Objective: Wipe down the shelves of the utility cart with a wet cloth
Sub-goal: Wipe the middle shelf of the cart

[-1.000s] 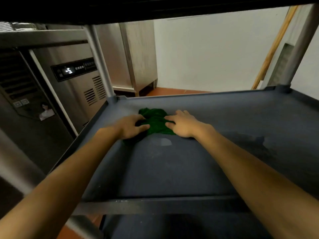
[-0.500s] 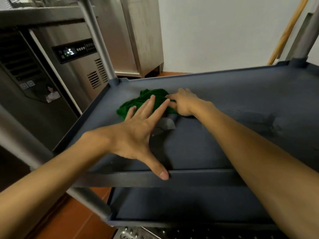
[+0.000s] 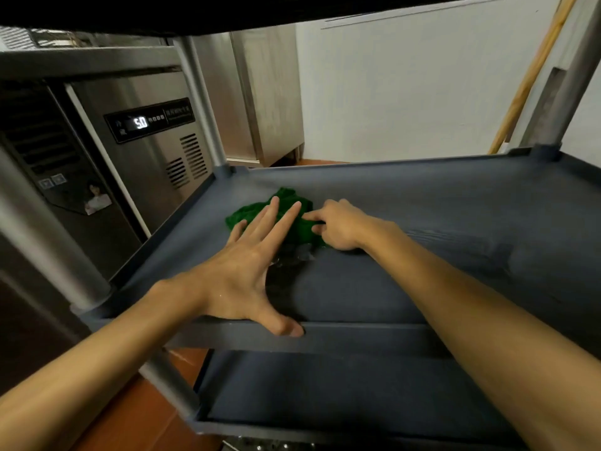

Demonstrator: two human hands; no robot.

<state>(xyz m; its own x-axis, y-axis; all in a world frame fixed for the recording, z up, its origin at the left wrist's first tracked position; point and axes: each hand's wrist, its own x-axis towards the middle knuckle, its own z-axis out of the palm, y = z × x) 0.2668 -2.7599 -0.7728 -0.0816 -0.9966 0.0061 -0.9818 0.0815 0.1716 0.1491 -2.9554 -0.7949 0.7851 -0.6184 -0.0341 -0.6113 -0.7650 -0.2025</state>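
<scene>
The green cloth point(image 3: 283, 211) lies bunched up on the middle shelf point(image 3: 439, 203) of the cart. It sits toward the back left corner, a little way in from the left edge. Our right hand point(image 3: 340, 227) is on the right side of the cloth. Its fingers are curled and hold a bit of the cloth, and one finger pokes out over it. Our left hand point(image 3: 239, 275) is wide open, with its fingers straight and spread. Its thumb rests on the front edge point(image 3: 374, 336) of the shelf. Its fingertips reach out over the near side of the cloth, but we cannot tell if they touch it.

Between our two hands there is a shiny wet patch point(image 3: 287, 281) on the shelf.

What could go wrong? The cloth is in a lump, so we think only a small part of it would rub the shelf. Some spots could get missed, like the back right corner, which is far from the cloth. Only one hand is holding on, so the cloth could slip loose or roll up more when we push. The wet patch could run to the front edge and drip onto the bottom shelf point(image 3: 325, 395). The top shelf point(image 3: 260, 11) is just over our head, so we could bump it. The metal pole point(image 3: 203, 102) at the back left corner is near, and our knuckles could hit it if we wipe fast.
</scene>
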